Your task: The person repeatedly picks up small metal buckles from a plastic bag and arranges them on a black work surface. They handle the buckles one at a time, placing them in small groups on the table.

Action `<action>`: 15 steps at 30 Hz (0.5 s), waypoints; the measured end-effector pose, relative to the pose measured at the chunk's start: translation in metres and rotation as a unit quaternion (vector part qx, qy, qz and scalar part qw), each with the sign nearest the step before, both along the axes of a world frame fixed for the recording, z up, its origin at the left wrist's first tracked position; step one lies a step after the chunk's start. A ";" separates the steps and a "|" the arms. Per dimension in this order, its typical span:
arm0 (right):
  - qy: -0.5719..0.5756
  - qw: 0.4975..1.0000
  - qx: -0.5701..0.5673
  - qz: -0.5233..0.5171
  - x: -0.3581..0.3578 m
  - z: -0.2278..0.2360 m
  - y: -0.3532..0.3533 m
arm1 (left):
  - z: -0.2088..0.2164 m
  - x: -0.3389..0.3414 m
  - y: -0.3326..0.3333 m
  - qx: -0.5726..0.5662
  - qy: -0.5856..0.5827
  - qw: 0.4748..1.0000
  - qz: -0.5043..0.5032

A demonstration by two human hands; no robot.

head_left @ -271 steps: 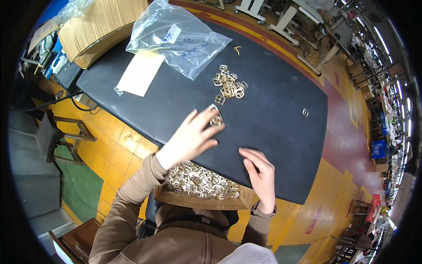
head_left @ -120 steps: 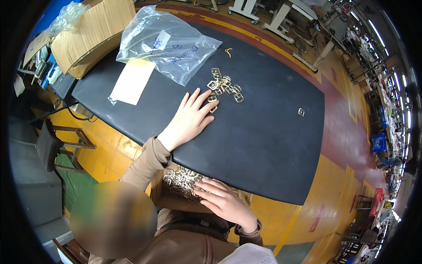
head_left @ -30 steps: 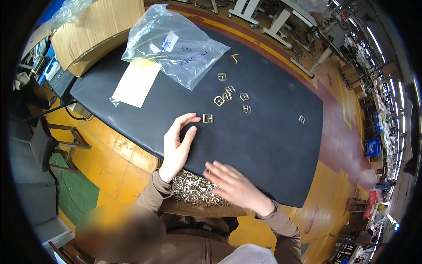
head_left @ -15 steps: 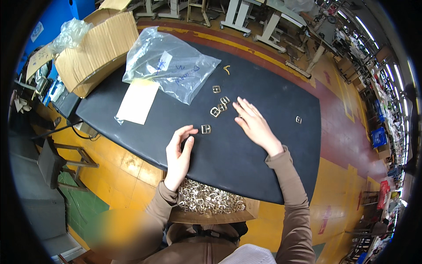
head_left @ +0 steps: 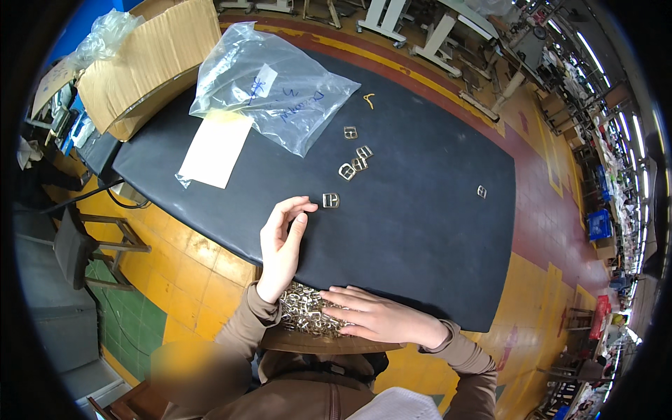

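Observation:
Beside a single metal buckle (head_left: pixel 330 201) on the dark table, my left hand (head_left: pixel 283 241) rests with curved fingers and the thumb apart, nothing seen in it. Its fingertips are very close to the buckle; whether they touch I cannot tell. Over a cardboard box of metal buckles (head_left: pixel 302 311) at the table's near edge, my right hand (head_left: pixel 381 318) reaches in from the right, fingers stretched and slightly spread. Its fingertips lie at the top of the pile. A cluster of three buckles (head_left: pixel 359 164) lies farther up the table, with another buckle (head_left: pixel 350 132) beyond it.
A clear plastic bag (head_left: pixel 280 98) and a pale sheet of paper (head_left: pixel 215 148) lie on the table's far left, by an open cardboard carton (head_left: pixel 150 63). One buckle (head_left: pixel 481 191) sits near the right edge. A small yellow forked piece (head_left: pixel 369 101) is at the back. A stool (head_left: pixel 91 245) stands left.
My right hand has moved from the table, beside the buckle cluster, back toward me and down over the box of buckles. My left hand stays by the single buckle.

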State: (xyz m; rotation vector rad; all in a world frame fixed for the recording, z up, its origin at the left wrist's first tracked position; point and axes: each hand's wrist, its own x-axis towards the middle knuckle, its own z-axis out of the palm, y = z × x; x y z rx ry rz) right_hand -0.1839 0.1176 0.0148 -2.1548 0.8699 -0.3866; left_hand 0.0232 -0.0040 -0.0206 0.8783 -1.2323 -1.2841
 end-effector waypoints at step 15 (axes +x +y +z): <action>0.099 0.951 -0.256 -0.142 0.003 -0.024 -0.130 | -0.010 0.002 0.000 -0.040 0.047 0.997 0.038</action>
